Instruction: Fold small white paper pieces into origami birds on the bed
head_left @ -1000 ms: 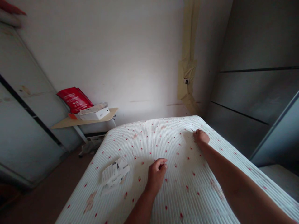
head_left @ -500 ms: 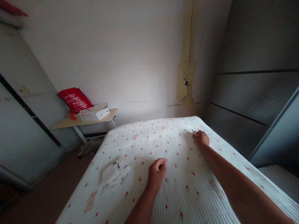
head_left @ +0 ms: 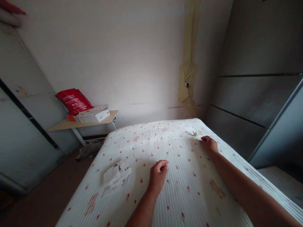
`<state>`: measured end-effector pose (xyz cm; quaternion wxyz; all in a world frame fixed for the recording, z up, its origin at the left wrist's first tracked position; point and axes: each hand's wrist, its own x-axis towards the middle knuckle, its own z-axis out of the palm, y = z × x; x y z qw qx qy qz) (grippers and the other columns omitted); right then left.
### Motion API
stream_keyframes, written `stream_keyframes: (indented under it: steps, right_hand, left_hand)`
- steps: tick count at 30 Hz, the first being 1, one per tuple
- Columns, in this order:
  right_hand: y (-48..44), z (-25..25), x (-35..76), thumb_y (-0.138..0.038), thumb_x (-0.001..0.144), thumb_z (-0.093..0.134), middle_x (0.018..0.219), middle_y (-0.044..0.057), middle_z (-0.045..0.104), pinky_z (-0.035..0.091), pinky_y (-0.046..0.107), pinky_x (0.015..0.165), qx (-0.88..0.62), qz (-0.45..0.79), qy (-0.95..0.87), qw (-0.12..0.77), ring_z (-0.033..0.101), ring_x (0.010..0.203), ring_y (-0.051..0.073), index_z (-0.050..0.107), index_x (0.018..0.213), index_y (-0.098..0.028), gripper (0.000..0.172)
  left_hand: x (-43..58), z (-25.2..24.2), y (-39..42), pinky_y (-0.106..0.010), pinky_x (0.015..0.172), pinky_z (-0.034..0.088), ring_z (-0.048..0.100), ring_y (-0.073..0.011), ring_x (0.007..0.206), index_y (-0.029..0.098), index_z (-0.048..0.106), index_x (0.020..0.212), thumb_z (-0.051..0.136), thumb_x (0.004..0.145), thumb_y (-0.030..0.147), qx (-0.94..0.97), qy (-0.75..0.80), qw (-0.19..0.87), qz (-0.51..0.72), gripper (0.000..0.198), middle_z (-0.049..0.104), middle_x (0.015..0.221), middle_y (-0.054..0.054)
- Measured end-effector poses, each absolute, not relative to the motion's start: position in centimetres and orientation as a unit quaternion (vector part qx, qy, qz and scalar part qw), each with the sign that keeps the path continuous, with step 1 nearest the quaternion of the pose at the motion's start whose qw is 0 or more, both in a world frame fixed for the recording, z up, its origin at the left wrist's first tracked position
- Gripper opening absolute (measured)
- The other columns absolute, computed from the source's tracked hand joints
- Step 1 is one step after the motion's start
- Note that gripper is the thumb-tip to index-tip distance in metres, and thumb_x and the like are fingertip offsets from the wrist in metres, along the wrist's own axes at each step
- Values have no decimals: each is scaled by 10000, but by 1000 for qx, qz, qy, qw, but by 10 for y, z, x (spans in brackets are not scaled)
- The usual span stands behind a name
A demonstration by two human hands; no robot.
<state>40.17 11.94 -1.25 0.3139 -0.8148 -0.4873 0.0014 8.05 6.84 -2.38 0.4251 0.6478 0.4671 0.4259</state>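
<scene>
A white mattress point(head_left: 180, 186) with small red spots fills the lower middle of the view. My left hand point(head_left: 158, 175) rests on it near the centre, fingers curled into a loose fist with nothing visible inside. My right hand point(head_left: 208, 144) lies farther back near the right edge, fingers bent against the fabric. Just beyond it a small white scrap point(head_left: 193, 134) lies loose on the mattress. A pile of torn white paper pieces point(head_left: 115, 176) sits to the left of my left hand.
A small beige side table point(head_left: 71, 124) stands against the back wall at the left, carrying a red bag point(head_left: 74, 101) and white boxes point(head_left: 94, 115). Grey cabinet panels point(head_left: 255, 94) rise on the right, a pale wardrobe point(head_left: 21, 126) on the left. Brown floor shows at lower left.
My right hand has drawn back a little toward me and to the right, leaving the small white scrap on the mattress. My left hand has stayed put.
</scene>
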Motion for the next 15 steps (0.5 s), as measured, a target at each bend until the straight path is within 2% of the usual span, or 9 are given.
stream_keyframes:
  steps: [4, 9, 12, 15]
  right_hand:
    - [96, -12, 401, -223, 706, 513, 823, 57, 680, 420, 229, 648, -799, 5, -523, 298, 610, 744, 170, 662, 890, -150, 249]
    - [74, -13, 395, -194, 739, 484, 869, 52, 649, 414, 229, 700, -765, -6, -588, 261, 591, 772, 161, 657, 854, -169, 209]
    - [63, -15, 387, -200, 793, 447, 882, 60, 625, 408, 227, 716, -740, -13, -631, 233, 574, 792, 157, 657, 834, -168, 216]
    - [54, -16, 380, -226, 849, 409, 884, 69, 614, 390, 249, 775, -720, -27, -663, 204, 549, 851, 176, 663, 838, -175, 259]
  left_hand:
    - [79, -27, 69, -264, 730, 455, 609, -172, 788, 134, 645, 908, 499, 722, 211, 655, 457, 424, 426, 248, 676, 830, -56]
    - [79, -28, 68, -259, 719, 463, 608, -163, 776, 133, 637, 911, 478, 730, 199, 676, 453, 412, 411, 250, 668, 823, -52]
    - [73, -25, 61, -264, 700, 471, 595, -154, 744, 144, 641, 854, 457, 709, 150, 721, 443, 376, 377, 234, 648, 823, -49]
    - [59, -24, 47, -297, 790, 464, 578, -181, 872, 160, 643, 770, 477, 630, 78, 791, 404, 306, 341, 232, 626, 873, -58]
